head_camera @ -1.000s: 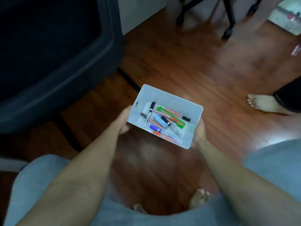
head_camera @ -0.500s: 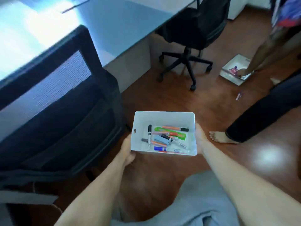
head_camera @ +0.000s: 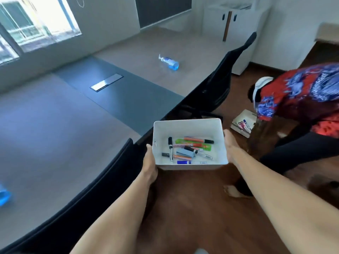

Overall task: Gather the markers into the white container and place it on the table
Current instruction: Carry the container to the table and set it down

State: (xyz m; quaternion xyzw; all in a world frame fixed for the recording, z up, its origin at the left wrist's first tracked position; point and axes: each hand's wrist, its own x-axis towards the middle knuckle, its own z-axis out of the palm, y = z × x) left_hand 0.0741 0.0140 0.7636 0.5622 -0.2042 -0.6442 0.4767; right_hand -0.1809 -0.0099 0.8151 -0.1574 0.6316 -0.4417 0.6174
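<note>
I hold a white container (head_camera: 187,126) in the air above the wooden floor, just off the table's near edge. My left hand (head_camera: 150,162) grips its left wall and my right hand (head_camera: 230,146) grips its right wall. Inside lie several markers (head_camera: 190,150): orange, green, blue and black-capped ones, jumbled on the bottom. The big grey table (head_camera: 77,125) spreads to the left and ahead of the container.
A black chair back (head_camera: 102,175) stands between me and the table edge; another black chair (head_camera: 218,85) is pushed in farther along. A blue bottle (head_camera: 169,61) lies on the table. At right a person in a red and blue shirt (head_camera: 297,96) bends over another tray (head_camera: 243,123) on the floor.
The container has risen from near the floor to table height, still held in both hands. My view has lifted from the floor up to the tabletop.
</note>
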